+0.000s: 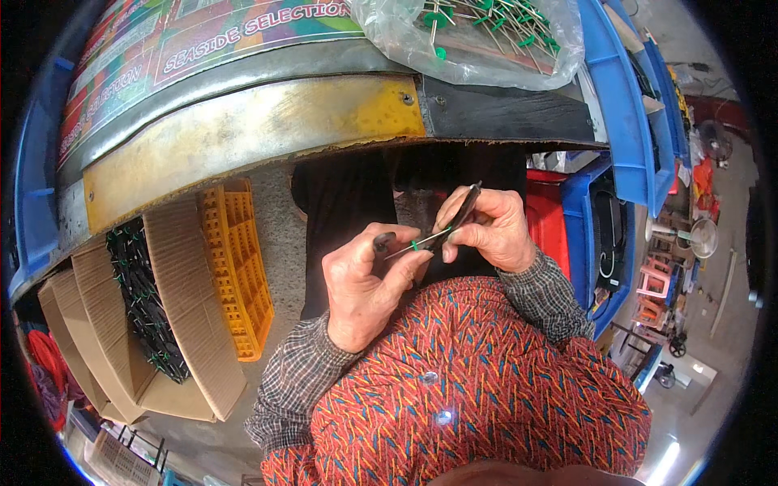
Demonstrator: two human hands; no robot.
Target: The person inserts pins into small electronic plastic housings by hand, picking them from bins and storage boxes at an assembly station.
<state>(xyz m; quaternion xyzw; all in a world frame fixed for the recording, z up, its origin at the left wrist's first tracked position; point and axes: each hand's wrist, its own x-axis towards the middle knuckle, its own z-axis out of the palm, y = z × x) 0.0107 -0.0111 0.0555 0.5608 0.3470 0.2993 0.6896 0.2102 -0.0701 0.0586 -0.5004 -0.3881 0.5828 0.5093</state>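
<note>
Left hand (365,279) sits in front of the chest, fingers curled in, thumb and forefinger pinched on a thin metal pin (405,248) with a small green bead (414,244) on it; a dark rounded bit (384,240) shows at the thumb tip, can't tell what it is. Right hand (486,229) is just beside it, fingers closed round a slim dark rod-like piece (462,212) that points up and right, fingertips also touching the far end of the pin. Hands nearly touch, pin bridges the two, held in the air below the table edge.

Above: worn metal table edge (243,138) with a yellow strip, printed colourful sheet (194,40) on top, clear plastic bag (478,44) of more pins with green beads lying at the top edge. Left and lower: open cardboard box (174,275) holding rows of dark assembled pieces (146,300), orange plastic crate (237,267) right beside it. Right: blue bins (624,113), a red crate (547,219) behind the right hand. Person wears a red patterned top over checked sleeves (300,364)
</note>
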